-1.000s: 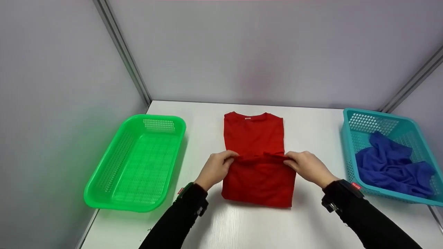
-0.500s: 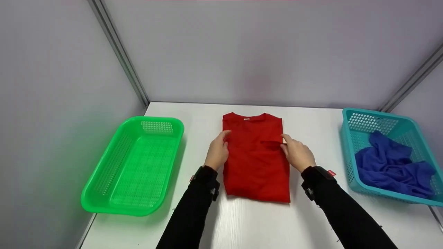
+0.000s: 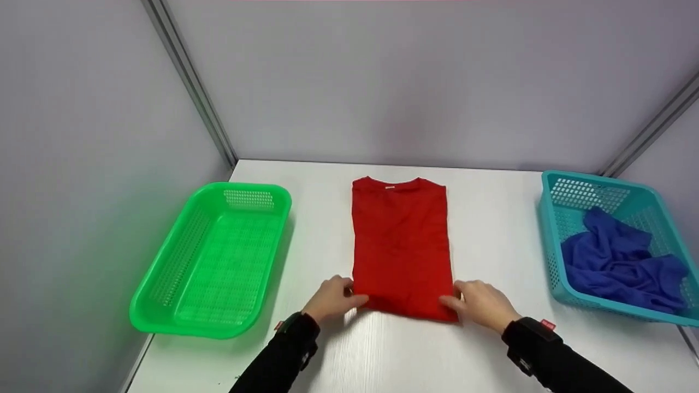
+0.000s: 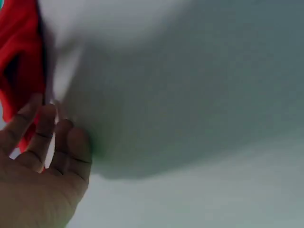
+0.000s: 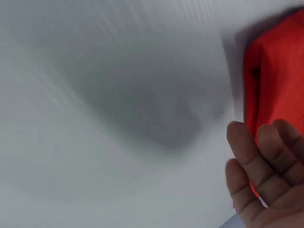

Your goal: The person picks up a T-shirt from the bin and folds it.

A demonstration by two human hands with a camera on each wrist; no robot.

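Note:
A red T-shirt (image 3: pixel 401 245), folded into a neat rectangle, lies on the white table with its collar and small label at the far end. At its near left corner is my left hand (image 3: pixel 332 299), thumb over the cloth and fingers along the side edge. My right hand (image 3: pixel 483 305) is at the near right corner in much the same way. In the left wrist view, loosely bent fingers (image 4: pixel 45 128) reach the shirt's edge. Relaxed, nearly straight fingers (image 5: pixel 249 152) overlap the red folded edge in the right wrist view.
A green plastic basket (image 3: pixel 141 312) with nothing in it stands on the left. On the right a teal basket (image 3: pixel 551 245) contains crumpled blue cloth (image 3: pixel 617 262). Grey panels (image 3: pixel 415 82) border the table (image 3: pixel 398 355) at the back and sides.
The fold's pinched edge was laid toward the collar and let go, and the shirt now lies flat and smooth. Both hands then came back to the near corners.

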